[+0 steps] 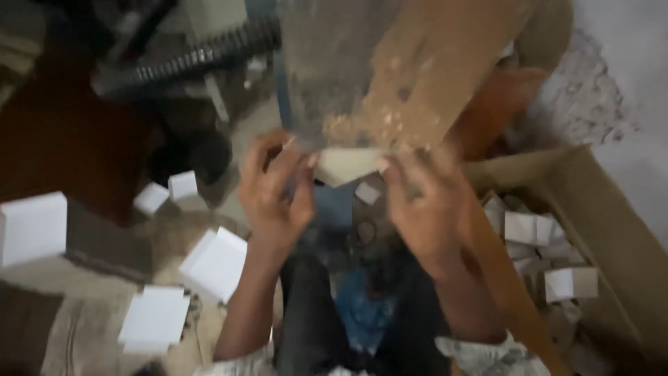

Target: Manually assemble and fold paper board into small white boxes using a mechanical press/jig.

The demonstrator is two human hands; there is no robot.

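Both hands pinch one pale card piece (348, 166): the left hand (275, 191) at its 9 o'clock edge, the right hand (421, 202) at 3 o'clock, under a worn wooden board (417, 76). White card stacks (216, 263) lie at 8 o'clock; a cardboard box (612, 230) at 4 o'clock already holds several folded pieces (532, 230).

Your left hand (275, 191) and right hand (424, 205) meet on a small card piece (348, 165) held between them, just under the lower edge of the slanted board (417, 76) ahead of you. To your left, stacks of cards (216, 263) lie on the floor, with a block (31, 228) farther left and a threaded rod (195, 56) beyond them. To your right, an open cardboard box (612, 230) holds more folded pieces (536, 230).
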